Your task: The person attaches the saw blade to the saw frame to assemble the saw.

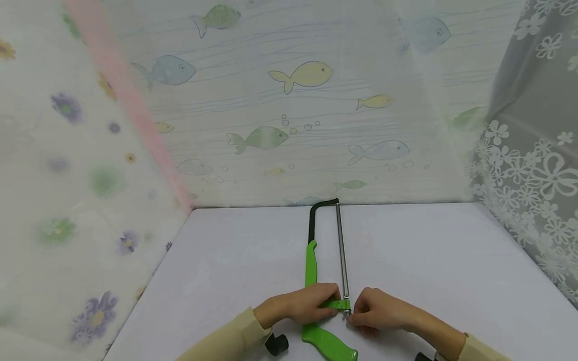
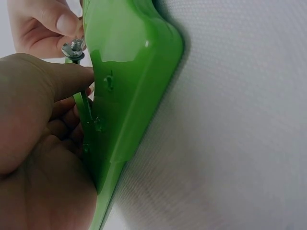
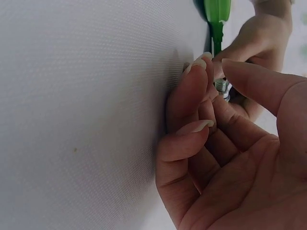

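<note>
A hacksaw with a green handle [image 1: 329,343] and a black bow [image 1: 312,223] lies on the table, its far end pointing away from me. Its blade bar [image 1: 341,250] runs along the right side. My left hand [image 1: 311,303] grips the green end bracket [image 1: 337,304], thumb on the near side and fingers beyond. At the bracket's outer end sits a metal wing nut [image 2: 74,49] on a threaded bolt. My right hand [image 1: 384,311] has thumb and forefinger at this wing nut, pinching it; the exact contact is partly hidden. Its other fingers [image 3: 180,143] are curled by the tabletop.
The white table [image 1: 420,250] reaches back to a fish-print curtain [image 1: 289,125]. A flowered curtain [image 1: 81,200] hangs along the left edge, and a lace-patterned one [image 1: 537,165] along the right. Black wrist mounts [image 1: 277,345] sit below both sleeves.
</note>
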Motion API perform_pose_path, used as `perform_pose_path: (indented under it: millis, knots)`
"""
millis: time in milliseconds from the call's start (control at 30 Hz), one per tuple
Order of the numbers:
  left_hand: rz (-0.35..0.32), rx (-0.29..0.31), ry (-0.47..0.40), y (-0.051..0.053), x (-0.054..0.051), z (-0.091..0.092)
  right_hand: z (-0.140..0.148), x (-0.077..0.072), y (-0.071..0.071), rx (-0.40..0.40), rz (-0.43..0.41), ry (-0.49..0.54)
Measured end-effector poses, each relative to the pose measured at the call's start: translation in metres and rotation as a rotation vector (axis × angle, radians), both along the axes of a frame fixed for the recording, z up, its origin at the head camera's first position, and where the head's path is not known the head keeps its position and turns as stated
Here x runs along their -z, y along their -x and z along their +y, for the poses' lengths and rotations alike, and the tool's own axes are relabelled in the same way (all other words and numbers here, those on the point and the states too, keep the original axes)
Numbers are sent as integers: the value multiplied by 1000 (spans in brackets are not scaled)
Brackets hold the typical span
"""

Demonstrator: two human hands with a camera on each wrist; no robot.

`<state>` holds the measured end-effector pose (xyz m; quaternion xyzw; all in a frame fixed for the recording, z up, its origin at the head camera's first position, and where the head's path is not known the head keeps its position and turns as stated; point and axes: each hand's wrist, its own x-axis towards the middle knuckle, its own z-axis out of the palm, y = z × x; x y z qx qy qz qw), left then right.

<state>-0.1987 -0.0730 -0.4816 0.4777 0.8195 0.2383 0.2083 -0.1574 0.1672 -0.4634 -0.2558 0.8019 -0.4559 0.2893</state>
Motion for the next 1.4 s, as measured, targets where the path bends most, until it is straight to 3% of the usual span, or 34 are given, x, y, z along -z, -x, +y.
perform_pose_path:
  millis: [133, 933, 1400]
  knots:
    - [-27, -10, -6, -3, -9, 2, -2, -1, 0, 1, -19, -10]
    - [-33, -23, 6, -1, -5, 3, -8, -5, -2, 47, -56, -18]
    - [-5, -15, -1, -2, -7, 2, 2, -2, -1, 20, -6, -15]
